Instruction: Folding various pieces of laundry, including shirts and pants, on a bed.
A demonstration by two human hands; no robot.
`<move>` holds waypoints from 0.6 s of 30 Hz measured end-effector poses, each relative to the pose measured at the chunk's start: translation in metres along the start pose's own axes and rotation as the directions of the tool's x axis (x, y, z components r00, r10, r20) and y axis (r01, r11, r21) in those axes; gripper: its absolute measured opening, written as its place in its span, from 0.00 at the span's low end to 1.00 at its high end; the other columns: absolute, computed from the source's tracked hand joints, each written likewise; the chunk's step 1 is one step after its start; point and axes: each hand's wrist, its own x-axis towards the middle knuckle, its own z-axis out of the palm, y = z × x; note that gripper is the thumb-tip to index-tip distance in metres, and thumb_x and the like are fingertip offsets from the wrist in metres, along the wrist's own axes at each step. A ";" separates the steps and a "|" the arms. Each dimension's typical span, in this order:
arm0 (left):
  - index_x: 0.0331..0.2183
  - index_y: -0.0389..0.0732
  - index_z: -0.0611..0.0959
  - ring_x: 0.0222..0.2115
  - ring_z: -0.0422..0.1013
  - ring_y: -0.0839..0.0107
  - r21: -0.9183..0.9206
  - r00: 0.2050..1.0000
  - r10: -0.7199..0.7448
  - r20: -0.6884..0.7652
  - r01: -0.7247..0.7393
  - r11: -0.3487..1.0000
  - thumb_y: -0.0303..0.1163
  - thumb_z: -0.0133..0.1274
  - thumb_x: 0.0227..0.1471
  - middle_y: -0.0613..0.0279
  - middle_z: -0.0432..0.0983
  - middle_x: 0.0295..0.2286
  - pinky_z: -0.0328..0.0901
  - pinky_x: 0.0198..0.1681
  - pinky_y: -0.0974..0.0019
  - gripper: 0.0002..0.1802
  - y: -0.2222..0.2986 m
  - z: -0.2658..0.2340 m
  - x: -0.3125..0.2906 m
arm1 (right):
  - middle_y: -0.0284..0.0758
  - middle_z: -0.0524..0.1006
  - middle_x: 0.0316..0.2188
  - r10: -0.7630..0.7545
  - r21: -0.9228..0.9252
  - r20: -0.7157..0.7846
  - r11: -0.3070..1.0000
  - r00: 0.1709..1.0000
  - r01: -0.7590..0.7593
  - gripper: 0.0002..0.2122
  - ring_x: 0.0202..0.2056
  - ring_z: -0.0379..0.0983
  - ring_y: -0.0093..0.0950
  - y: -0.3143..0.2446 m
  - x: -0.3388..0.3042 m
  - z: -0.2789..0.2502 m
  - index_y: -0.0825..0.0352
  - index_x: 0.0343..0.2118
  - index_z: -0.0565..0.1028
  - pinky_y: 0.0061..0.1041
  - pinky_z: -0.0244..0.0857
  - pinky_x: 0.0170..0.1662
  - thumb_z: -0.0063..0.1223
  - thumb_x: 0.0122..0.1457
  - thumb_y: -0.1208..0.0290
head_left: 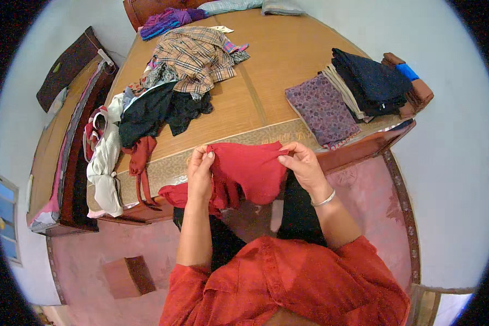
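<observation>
A red cloth garment (250, 168) is stretched between my two hands above my lap, in front of the bed's near edge. My left hand (201, 168) pinches its upper left corner. At the upper right corner my right hand (303, 164) grips the fabric between thumb and fingers. Part of the red cloth hangs in folds below and to the left, over my knee. What kind of garment it is, I cannot tell.
Loose clothes lie heaped on the left of the bed (277, 70), among them a checked shirt (193, 57), a black garment (146, 111) and a white one (104, 168). Folded clothes (369, 81) are stacked at the right edge. A brown box-like object (126, 276) stands on the pink floor.
</observation>
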 end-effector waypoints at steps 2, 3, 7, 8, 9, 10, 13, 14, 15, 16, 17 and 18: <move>0.37 0.44 0.73 0.30 0.64 0.83 -0.034 0.999 0.019 -0.035 -0.020 0.999 0.24 0.48 0.53 0.73 0.69 0.29 0.60 0.36 0.78 0.07 -0.001 0.004 -0.002 | 0.27 0.73 0.33 0.002 -0.164 -0.048 0.986 0.999 -0.010 0.06 0.35 0.68 0.16 -0.008 0.003 0.003 0.66 0.35 0.72 0.16 0.61 0.41 0.54 0.54 0.79; 0.37 0.44 0.73 0.30 0.64 0.84 0.013 0.999 0.038 -0.011 -0.038 0.999 0.24 0.49 0.53 0.74 0.69 0.29 0.60 0.37 0.78 0.08 -0.002 0.006 -0.004 | 0.28 0.74 0.35 -0.036 -0.160 -0.089 0.987 0.995 0.022 0.08 0.35 0.68 0.17 -0.012 0.006 0.005 0.67 0.37 0.72 0.17 0.61 0.41 0.55 0.53 0.79; 0.40 0.41 0.73 0.35 0.65 0.82 0.228 0.994 0.021 0.110 -0.046 0.972 0.24 0.51 0.53 0.70 0.70 0.32 0.62 0.39 0.75 0.11 -0.006 0.018 -0.017 | 0.41 0.73 0.43 -0.335 -0.899 0.031 0.403 0.942 0.173 0.24 0.47 0.69 0.37 -0.030 0.005 0.015 0.68 0.49 0.68 0.34 0.59 0.54 0.61 0.47 0.70; 0.40 0.41 0.72 0.36 0.66 0.80 0.378 0.986 0.005 0.166 -0.068 0.923 0.24 0.51 0.53 0.68 0.71 0.34 0.62 0.41 0.74 0.11 -0.006 0.022 -0.023 | 0.41 0.73 0.43 -0.335 -0.886 0.122 0.388 0.934 0.255 0.24 0.47 0.69 0.37 -0.031 0.003 0.022 0.68 0.49 0.68 0.34 0.59 0.54 0.61 0.47 0.70; 0.41 0.40 0.73 0.37 0.67 0.79 0.412 0.977 0.051 0.206 -0.134 0.901 0.24 0.51 0.53 0.66 0.72 0.34 0.63 0.41 0.73 0.11 -0.010 0.030 -0.029 | 0.42 0.71 0.47 -0.369 -0.864 0.230 0.348 0.901 0.363 0.28 0.51 0.65 0.39 -0.034 -0.002 0.026 0.67 0.52 0.66 0.36 0.53 0.57 0.62 0.46 0.69; 0.40 0.39 0.74 0.36 0.67 0.79 0.361 0.955 0.023 0.295 -0.134 0.923 0.25 0.51 0.53 0.66 0.73 0.34 0.64 0.40 0.73 0.10 -0.011 0.035 -0.031 | 0.43 0.69 0.51 -0.399 -0.830 0.331 0.308 0.855 0.466 0.31 0.55 0.62 0.41 -0.034 -0.004 0.031 0.66 0.54 0.64 0.39 0.47 0.61 0.63 0.45 0.68; 0.36 0.38 0.77 0.32 0.70 0.73 0.488 0.908 0.114 0.404 -0.319 0.812 0.27 0.52 0.51 0.62 0.75 0.32 0.65 0.37 0.70 0.08 -0.010 0.047 -0.040 | 0.43 0.69 0.51 -0.174 -0.810 0.394 0.399 0.903 0.430 0.35 0.55 0.63 0.40 -0.032 -0.008 0.043 0.65 0.57 0.61 0.42 0.43 0.62 0.63 0.44 0.66; 0.35 0.38 0.77 0.32 0.71 0.71 0.506 0.895 0.153 0.419 -0.370 0.779 0.27 0.52 0.50 0.61 0.75 0.31 0.65 0.36 0.69 0.08 -0.008 0.049 -0.042 | 0.43 0.70 0.50 -0.044 -0.815 0.352 0.477 0.935 0.329 0.34 0.54 0.64 0.40 -0.031 -0.009 0.045 0.65 0.56 0.62 0.43 0.43 0.62 0.64 0.44 0.67; 0.35 0.38 0.77 0.32 0.71 0.71 0.515 0.906 0.151 0.396 -0.355 0.780 0.27 0.52 0.50 0.61 0.75 0.31 0.65 0.36 0.69 0.08 -0.005 0.049 -0.043 | 0.42 0.74 0.45 -0.024 -0.851 0.341 0.417 0.940 0.320 0.27 0.48 0.69 0.39 -0.030 -0.010 0.046 0.66 0.49 0.69 0.39 0.51 0.58 0.63 0.45 0.68; 0.35 0.38 0.77 0.31 0.71 0.70 0.497 0.894 0.194 0.404 -0.393 0.774 0.27 0.53 0.50 0.60 0.75 0.31 0.65 0.35 0.69 0.08 -0.002 0.048 -0.043 | 0.42 0.74 0.45 -0.017 -0.838 0.375 0.422 0.927 0.347 0.27 0.48 0.69 0.39 -0.028 -0.010 0.045 0.66 0.49 0.69 0.39 0.51 0.58 0.63 0.45 0.68; 0.34 0.38 0.77 0.31 0.71 0.69 0.486 0.883 0.227 0.411 -0.422 0.765 0.27 0.53 0.49 0.59 0.75 0.30 0.65 0.34 0.69 0.08 0.001 0.046 -0.044 | 0.41 0.75 0.41 0.039 -0.859 0.346 0.415 0.937 0.300 0.22 0.45 0.71 0.38 -0.027 -0.009 0.044 0.68 0.44 0.72 0.36 0.56 0.54 0.63 0.45 0.69; 0.34 0.38 0.77 0.31 0.71 0.69 0.487 0.886 0.245 0.393 -0.427 0.762 0.27 0.53 0.49 0.59 0.75 0.30 0.65 0.34 0.69 0.08 0.005 0.042 -0.045 | 0.41 0.76 0.38 0.091 -0.891 0.284 0.392 0.955 0.228 0.17 0.41 0.72 0.38 -0.025 -0.009 0.043 0.69 0.39 0.74 0.34 0.61 0.50 0.63 0.45 0.70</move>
